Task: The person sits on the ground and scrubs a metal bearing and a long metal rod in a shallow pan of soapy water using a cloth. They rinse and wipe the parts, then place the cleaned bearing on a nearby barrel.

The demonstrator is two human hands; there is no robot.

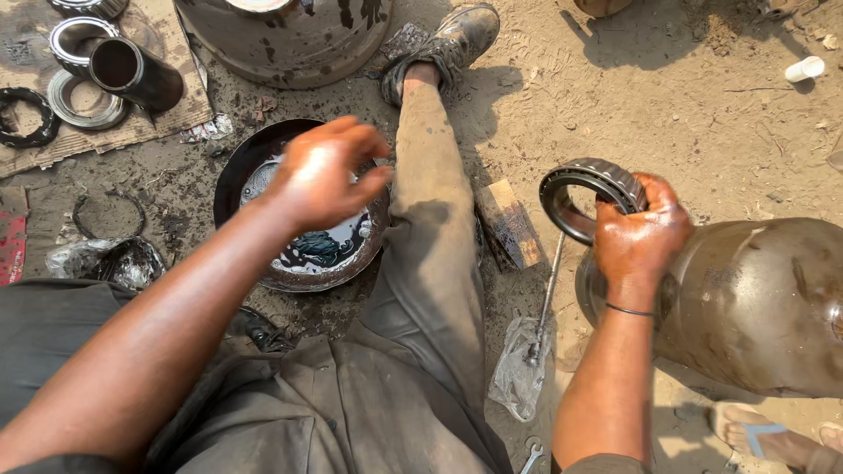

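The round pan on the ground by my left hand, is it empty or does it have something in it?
Not empty: the pan holds a smear of dark blue-green grease on its pale bottom, below the left hand.

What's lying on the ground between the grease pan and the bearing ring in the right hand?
In the head view, between the pan and the ring held by the right hand lie the person's outstretched leg and a small wooden block.

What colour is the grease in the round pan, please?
The grease in the pan looks dark blue-green, as the head view shows.
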